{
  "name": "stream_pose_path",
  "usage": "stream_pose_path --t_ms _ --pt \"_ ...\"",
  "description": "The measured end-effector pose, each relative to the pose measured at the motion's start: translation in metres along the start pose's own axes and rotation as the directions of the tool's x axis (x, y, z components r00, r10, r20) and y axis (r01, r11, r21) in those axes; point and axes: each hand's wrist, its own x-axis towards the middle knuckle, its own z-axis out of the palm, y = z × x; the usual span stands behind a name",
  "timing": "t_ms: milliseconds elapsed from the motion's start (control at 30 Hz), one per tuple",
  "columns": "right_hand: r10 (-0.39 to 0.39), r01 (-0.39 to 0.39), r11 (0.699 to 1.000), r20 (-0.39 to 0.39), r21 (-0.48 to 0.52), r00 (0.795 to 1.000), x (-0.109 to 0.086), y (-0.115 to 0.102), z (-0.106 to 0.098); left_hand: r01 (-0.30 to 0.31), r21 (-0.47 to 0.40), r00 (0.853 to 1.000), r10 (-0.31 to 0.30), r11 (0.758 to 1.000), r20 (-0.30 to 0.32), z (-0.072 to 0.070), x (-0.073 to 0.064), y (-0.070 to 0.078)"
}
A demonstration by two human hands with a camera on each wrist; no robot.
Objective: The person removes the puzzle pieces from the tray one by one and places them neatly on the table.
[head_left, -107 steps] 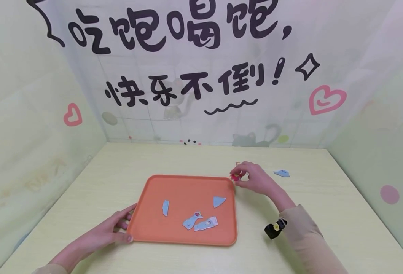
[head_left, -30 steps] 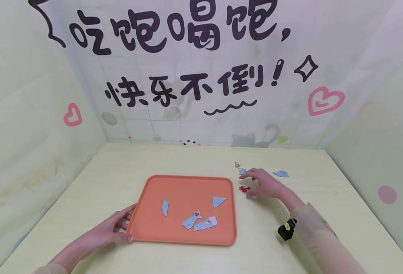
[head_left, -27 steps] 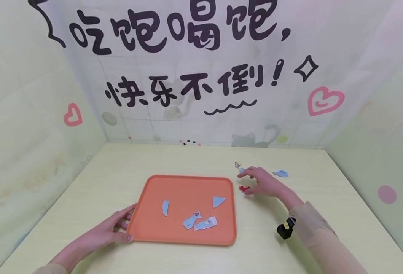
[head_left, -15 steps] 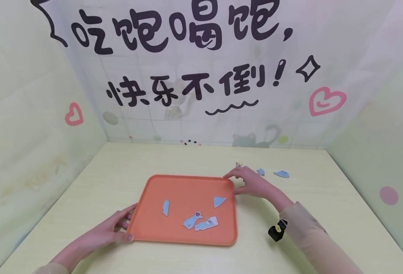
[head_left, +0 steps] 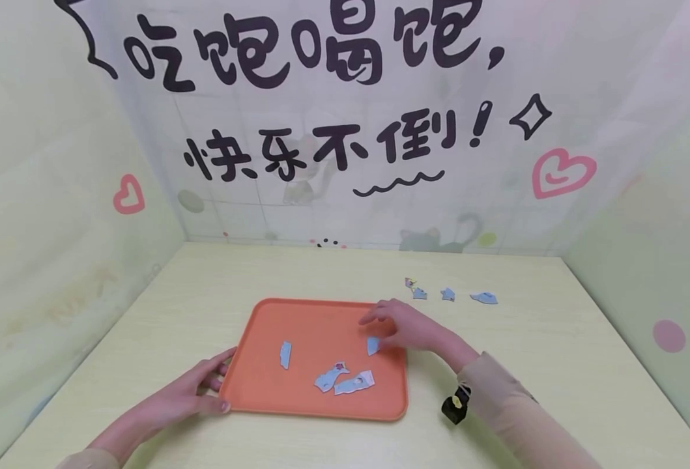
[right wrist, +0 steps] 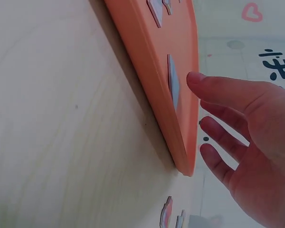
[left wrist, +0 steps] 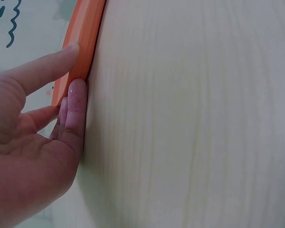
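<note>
My left hand (head_left: pixel 189 394) holds the orange tray (head_left: pixel 315 414) by its left edge. In the left wrist view the thumb lies on the rim and fingers sit under it. Over the tray's right side hovers my right hand (head_left: pixel 412 326), fingers spread and relaxed around a light blue triangular puzzle piece (head_left: pixel 372 345), which it partly covers. The right wrist view shows that piece (right wrist: pixel 174 85) lying on the tray just below the thumb tip, with nothing held. A slim blue piece (head_left: pixel 285 355) and two longer printed pieces (head_left: pixel 354 383) also lie in the tray.
Behind the tray's right corner, several puzzle pieces (head_left: pixel 447 294) lie on the pale wooden table (head_left: pixel 556 365). A red piece (right wrist: pixel 166 213) shows on the table past the tray corner in the right wrist view. Printed curtains (head_left: pixel 345 215) stand at the back and sides.
My right hand set a red piece down on the table right of the tray and let it go. It then moved left and nearer, over the triangular piece. My left hand stayed still.
</note>
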Motion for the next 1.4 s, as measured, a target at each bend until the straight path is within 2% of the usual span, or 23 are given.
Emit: stream_pose_path --t_ms 367,633,867,1233,1400 --pt "-0.095 0.098 0.989 0.033 -0.109 0.995 0.0 -0.001 0.008 -0.01 0.007 1.0 0.01 1.0 -0.006 0.001 0.0 0.002" --pt "-0.069 0.071 0.993 0.017 -0.098 0.997 -0.003 0.001 0.012 -0.007 0.014 1.0 0.007 1.0 -0.011 0.0 0.0 0.004" --pt "-0.087 0.085 0.991 -0.018 -0.1 0.996 -0.006 0.003 0.017 -0.006 0.012 1.0 0.007 1.0 -0.014 -0.001 0.002 0.004" --pt "-0.065 0.064 0.993 -0.008 -0.099 0.998 -0.006 0.002 0.02 -0.005 -0.006 1.0 0.005 1.0 -0.01 0.001 0.001 0.0" --pt "-0.047 0.048 0.994 0.01 -0.094 0.999 -0.006 0.0 0.018 -0.025 0.003 1.0 0.025 1.0 -0.011 0.001 0.0 -0.002"
